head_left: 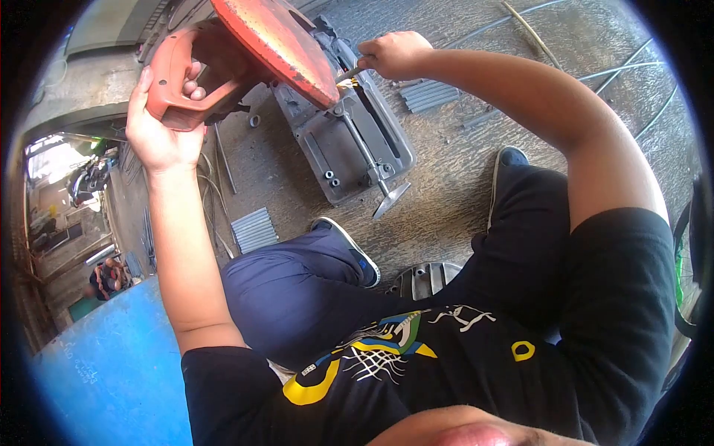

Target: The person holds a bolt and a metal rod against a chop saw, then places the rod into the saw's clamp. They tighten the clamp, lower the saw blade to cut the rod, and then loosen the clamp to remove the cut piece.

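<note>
My left hand (165, 147) is wrapped around the red D-shaped handle of a chop saw (171, 78). The saw's worn red blade guard (275, 48) is tilted over its grey metal base (327, 152), hiding most of the blade area. On the base lies a vise screw (361, 141) ending in a flat crank handle (390, 201). Beyond the guard's right edge, my right hand (398, 56) is closed on a thin metal rod (351, 74) that reaches toward the guard. The rod's far end is hidden, and a small bright yellowish patch shows beside it.
Cut metal tubes lie in piles left (254, 229) and right (429, 95) of the base. Cables (625, 67) cross the floor at upper right. My shoes (346, 249) flank the saw's near side. A blue panel (111, 364) stands at lower left; another person (108, 276) is farther off.
</note>
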{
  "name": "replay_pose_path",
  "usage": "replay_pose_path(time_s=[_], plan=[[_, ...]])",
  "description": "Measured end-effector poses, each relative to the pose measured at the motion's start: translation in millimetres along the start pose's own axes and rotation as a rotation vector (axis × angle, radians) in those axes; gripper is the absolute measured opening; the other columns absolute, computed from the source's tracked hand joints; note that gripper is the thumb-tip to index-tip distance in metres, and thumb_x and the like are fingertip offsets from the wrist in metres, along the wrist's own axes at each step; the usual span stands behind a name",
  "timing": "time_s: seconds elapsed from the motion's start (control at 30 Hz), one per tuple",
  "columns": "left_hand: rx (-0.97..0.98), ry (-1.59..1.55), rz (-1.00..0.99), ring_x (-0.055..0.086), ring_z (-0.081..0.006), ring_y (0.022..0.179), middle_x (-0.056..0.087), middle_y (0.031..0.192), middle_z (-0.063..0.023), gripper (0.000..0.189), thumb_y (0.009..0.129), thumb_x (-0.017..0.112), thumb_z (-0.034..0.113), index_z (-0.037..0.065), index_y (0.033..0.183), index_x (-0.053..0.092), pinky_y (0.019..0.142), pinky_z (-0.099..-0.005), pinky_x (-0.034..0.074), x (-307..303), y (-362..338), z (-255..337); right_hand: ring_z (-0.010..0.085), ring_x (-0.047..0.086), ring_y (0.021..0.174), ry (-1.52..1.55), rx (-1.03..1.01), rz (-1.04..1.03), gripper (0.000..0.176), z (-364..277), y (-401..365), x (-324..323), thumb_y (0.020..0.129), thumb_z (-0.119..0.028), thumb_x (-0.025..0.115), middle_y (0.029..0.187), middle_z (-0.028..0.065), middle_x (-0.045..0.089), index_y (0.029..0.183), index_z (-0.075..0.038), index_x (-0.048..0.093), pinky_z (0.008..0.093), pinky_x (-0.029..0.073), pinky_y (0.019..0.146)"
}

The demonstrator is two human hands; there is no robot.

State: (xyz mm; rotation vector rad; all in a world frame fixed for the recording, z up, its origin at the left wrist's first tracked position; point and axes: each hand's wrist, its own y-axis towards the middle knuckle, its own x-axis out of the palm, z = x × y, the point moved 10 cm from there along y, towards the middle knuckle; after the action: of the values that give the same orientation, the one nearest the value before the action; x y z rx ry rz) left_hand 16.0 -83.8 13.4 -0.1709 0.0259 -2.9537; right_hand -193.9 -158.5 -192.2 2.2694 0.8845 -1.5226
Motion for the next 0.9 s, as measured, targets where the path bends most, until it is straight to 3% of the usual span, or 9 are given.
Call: replay_pose_path(time_s=[0.1, 0.17, 0.53, 0.6, 0.67, 0.9], plan=[[0.0, 0.019, 0.03, 0.054, -0.0223, 0.08, 0.057, 0.106, -0.0242, 0.051, 0.094, 0.044, 0.031, -0.007, 0.127, 0.045, 0.078, -0.0339, 0.048, -2.4, 0.3, -0.3, 0.0291, 0.064, 0.096, -0.012, -0.001, 0.008, 0.034, 0.9, -0.2, 0.9, 0.094, -0.045, 0.045, 0.097, 0.0101, 0.068, 0.103, -0.017, 0.061, 0.0431, 0.049, 0.084], [0.002, 0.017, 0.022, 0.054, -0.0222, 0.08, 0.057, 0.106, -0.0242, 0.051, 0.094, 0.044, 0.031, -0.007, 0.127, 0.045, 0.078, -0.034, 0.048, -1.9, 0.3, -0.3, 0.0333, 0.064, 0.085, -0.008, -0.071, 0.096, 0.028, -3.0, -0.6, -1.9, 0.093, -0.042, 0.047, 0.082, 0.0116, 0.066, 0.093, -0.015, 0.058, 0.0464, 0.048, 0.073], [0.006, 0.041, 0.079, 0.056, -0.0249, 0.083, 0.057, 0.108, -0.0236, 0.053, 0.094, 0.043, 0.033, -0.007, 0.128, 0.045, 0.08, -0.0363, 0.048, 7.0, -6.7, 0.8, 0.0332, 0.064, 0.084, 0.002, -0.056, 0.105, 0.029, -0.1, -0.5, 0.4, 0.092, -0.042, 0.047, 0.082, 0.0118, 0.066, 0.095, -0.016, 0.059, 0.0462, 0.048, 0.073], [0.007, 0.032, 0.071, 0.059, -0.0219, 0.084, 0.061, 0.1, -0.0176, 0.049, 0.091, 0.048, 0.035, -0.004, 0.122, 0.052, 0.076, -0.034, 0.049, 9.2, -7.8, 0.4, 0.0332, 0.064, 0.084, 0.008, -0.043, 0.11, 0.029, -0.3, 0.7, -2.2, 0.092, -0.042, 0.047, 0.082, 0.0117, 0.066, 0.095, -0.016, 0.059, 0.046, 0.048, 0.073], [0.005, 0.03, 0.053, 0.059, -0.0228, 0.086, 0.061, 0.101, -0.0174, 0.05, 0.091, 0.048, 0.035, -0.004, 0.122, 0.051, 0.077, -0.0345, 0.049, 6.5, -5.7, 0.3, 0.0306, 0.064, 0.093, 0.003, -0.012, 0.006, 0.035, 2.2, 4.9, 1.1, 0.093, -0.045, 0.045, 0.094, 0.0112, 0.068, 0.101, -0.015, 0.061, 0.0444, 0.049, 0.081], [0.017, 0.047, 0.088, 0.06, -0.0251, 0.092, 0.061, 0.104, -0.0173, 0.051, 0.092, 0.046, 0.035, -0.005, 0.123, 0.05, 0.081, -0.0371, 0.05, 7.2, -6.7, 2.0, 0.031, 0.065, 0.091, 0.02, -0.011, 0.008, 0.035, 1.5, 2.2, -0.8, 0.093, -0.045, 0.046, 0.093, 0.0115, 0.068, 0.101, -0.015, 0.061, 0.0444, 0.049, 0.081]])
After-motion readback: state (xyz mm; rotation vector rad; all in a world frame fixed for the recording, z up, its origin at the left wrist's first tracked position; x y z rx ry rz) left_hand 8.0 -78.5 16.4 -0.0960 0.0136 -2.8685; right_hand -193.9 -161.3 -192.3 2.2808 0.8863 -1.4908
